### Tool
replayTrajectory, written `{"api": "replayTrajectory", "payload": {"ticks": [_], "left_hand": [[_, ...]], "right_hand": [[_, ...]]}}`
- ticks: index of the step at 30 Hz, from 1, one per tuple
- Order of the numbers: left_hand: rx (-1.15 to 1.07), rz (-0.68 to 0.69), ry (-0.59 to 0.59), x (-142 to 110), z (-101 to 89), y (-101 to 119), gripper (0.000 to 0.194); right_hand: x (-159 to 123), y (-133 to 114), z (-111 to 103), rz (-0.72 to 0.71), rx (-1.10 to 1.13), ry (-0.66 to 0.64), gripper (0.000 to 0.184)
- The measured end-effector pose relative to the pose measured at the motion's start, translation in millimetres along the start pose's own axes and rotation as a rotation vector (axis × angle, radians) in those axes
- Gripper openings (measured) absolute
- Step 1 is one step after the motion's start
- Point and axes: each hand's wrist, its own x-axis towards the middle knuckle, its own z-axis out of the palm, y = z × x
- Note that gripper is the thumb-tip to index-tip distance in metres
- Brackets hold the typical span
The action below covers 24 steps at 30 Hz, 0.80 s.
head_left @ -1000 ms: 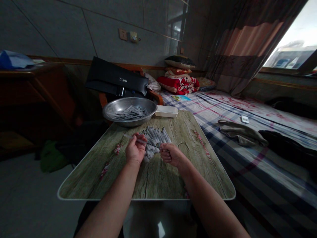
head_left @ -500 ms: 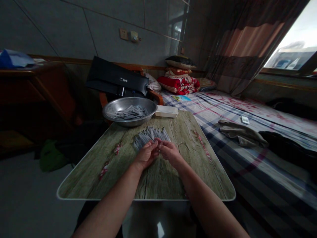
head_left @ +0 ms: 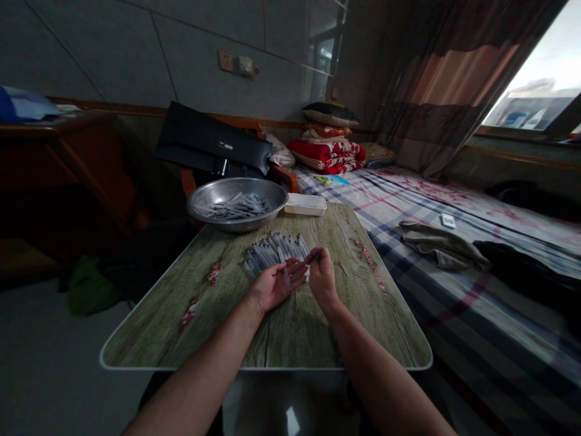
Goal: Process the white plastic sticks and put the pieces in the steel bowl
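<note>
Above the flat wood-grain bench with a pale rim [head_left: 290,348], the left hand [head_left: 269,288], palm up and fingers extended, lightly holds a slim translucent plastic tube [head_left: 287,280] near its thumb; the right hand [head_left: 323,281] is curled around a small dark piece [head_left: 316,257] (too small to identify). Gentle thumb pressure should suffice, without nudging the row of slim greyish clear tubes [head_left: 263,252] just beyond. Farther stand a wide round silver metal basin [head_left: 245,227] and a shallow white rectangular tray [head_left: 305,211].

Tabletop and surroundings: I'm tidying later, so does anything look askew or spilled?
The bulky black object behind the metal basin looks askew, tilted over a wooden chair, left end higher. Nothing looks spilled: the slim tubes on the table lie bunched together.
</note>
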Motion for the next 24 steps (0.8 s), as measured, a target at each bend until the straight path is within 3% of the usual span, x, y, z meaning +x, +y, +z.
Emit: {"api": "replayTrajectory", "payload": {"ticks": [3, 9, 14, 18, 24], "left_hand": [[0.015, -0.043, -0.036, 2.5, -2.0, -3.6, 0.024], [-0.117, -0.051, 0.021, 5.2, 0.3, -4.9, 0.025], [-0.144, -0.056, 0.058, 4.8, 5.0, -5.6, 0.029], [-0.146, -0.047, 0.101, 1.4, 10.1, -4.5, 0.031], [-0.151, -0.099, 0.208, -11.1, 18.8, 6.8, 0.026]], "right_hand": [[-5.9, -3.7, 2.1, -0.075, -0.160, -0.060, 0.023], [-12.6, 1.6, 10.4, -0.227, -0.469, -0.339, 0.039], [-11.7, 3.6, 11.0, -0.187, -0.497, -0.401, 0.052], [-6.5, 1.5, 4.0, -0.163, -0.293, -0.308, 0.049], [13.6, 13.6, -18.1, -0.001, -0.196, 0.112, 0.032]]}}
